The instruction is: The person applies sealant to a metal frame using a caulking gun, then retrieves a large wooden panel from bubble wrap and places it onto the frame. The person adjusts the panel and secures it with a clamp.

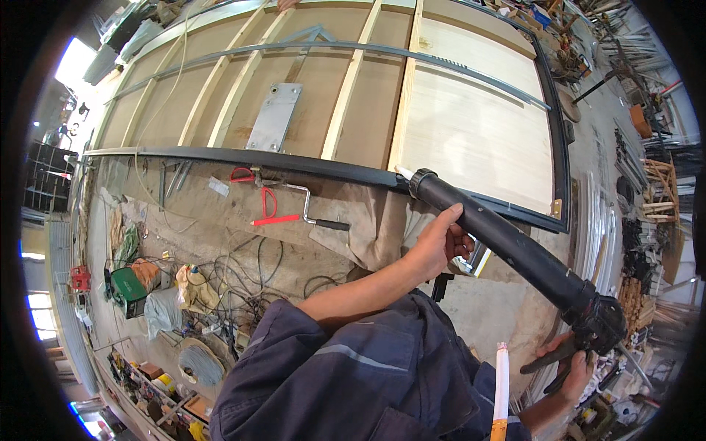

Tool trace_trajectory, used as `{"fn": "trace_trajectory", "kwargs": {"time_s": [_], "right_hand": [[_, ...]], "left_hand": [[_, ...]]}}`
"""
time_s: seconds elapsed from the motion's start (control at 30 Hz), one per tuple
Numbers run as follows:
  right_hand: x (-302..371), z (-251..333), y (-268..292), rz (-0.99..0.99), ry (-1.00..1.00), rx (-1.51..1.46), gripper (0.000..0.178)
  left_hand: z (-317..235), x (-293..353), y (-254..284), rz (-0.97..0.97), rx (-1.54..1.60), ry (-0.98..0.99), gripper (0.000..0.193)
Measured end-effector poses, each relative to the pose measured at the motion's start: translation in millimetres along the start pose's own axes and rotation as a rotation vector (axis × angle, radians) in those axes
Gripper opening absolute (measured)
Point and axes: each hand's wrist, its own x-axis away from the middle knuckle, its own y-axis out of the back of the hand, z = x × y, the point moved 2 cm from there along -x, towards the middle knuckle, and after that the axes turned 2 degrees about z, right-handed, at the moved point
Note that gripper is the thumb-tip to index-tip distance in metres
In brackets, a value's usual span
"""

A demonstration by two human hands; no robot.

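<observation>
Left hand (443, 239) grasping sealant gun (507, 242) near front, right hand (577, 375) gripping its rear. Nozzle (403, 172) by black frame (294, 160) and wood slat (404, 110), contact unclear. Risk: unsteady front support could let nozzle wander, smear slat.

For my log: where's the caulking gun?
In the head view, right of centre: left hand and right hand hold the caulking gun, nozzle by the near edge of the frame.
</observation>
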Motion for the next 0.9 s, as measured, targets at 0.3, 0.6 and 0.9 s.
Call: {"fn": "trace_trajectory", "kwargs": {"time_s": [0.3,0.6,0.9], "right_hand": [[-34.7,0.3,17.1,0.352,0.179,0.029,0.068],[-68.9,-12.1,79.6,0.200,0.142,0.219,0.048],[-83.9,-8.1,84.8,0.202,0.089,0.238,0.035]], "left_hand": [[22.9,-6.1,-10.0,-0.092,0.074,-0.131,0.045],[21.9,-4.9,-16.6,-0.083,0.172,-0.244,0.050],[28.0,-1.9,-19.2,-0.109,0.208,-0.200,0.049]]}}
